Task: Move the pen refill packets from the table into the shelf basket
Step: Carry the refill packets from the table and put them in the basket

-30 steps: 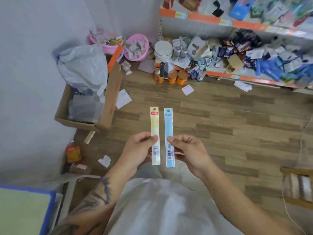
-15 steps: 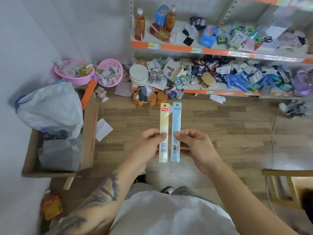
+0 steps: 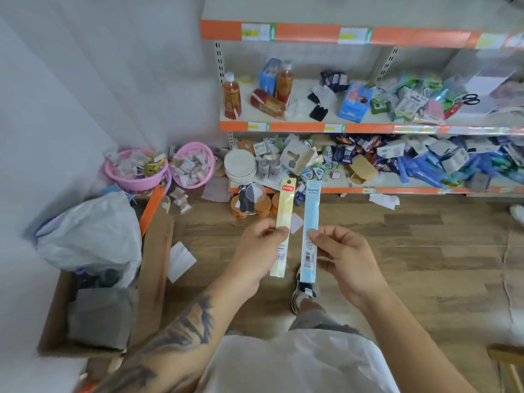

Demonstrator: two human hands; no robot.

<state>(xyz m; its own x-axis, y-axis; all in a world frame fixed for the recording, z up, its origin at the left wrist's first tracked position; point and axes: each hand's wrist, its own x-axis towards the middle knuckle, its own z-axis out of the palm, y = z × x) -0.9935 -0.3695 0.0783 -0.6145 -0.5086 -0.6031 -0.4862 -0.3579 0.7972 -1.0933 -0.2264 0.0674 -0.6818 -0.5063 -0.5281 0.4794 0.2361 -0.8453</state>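
My left hand (image 3: 256,248) pinched the long yellow plastic refill packet (image 3: 284,222), my right hand (image 3: 344,253) the pale-blue one (image 3: 310,222); both stood upright, side by side, pointing toward the orange-edged shelves (image 3: 297,127).

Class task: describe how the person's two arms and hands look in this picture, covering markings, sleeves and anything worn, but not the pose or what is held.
Both forearms are bare, with no sleeves reaching them. The left forearm carries a large dark tattoo of feathery strokes. The right forearm shows no markings. The left hand and right hand wear no gloves, and no rings or watch are visible.
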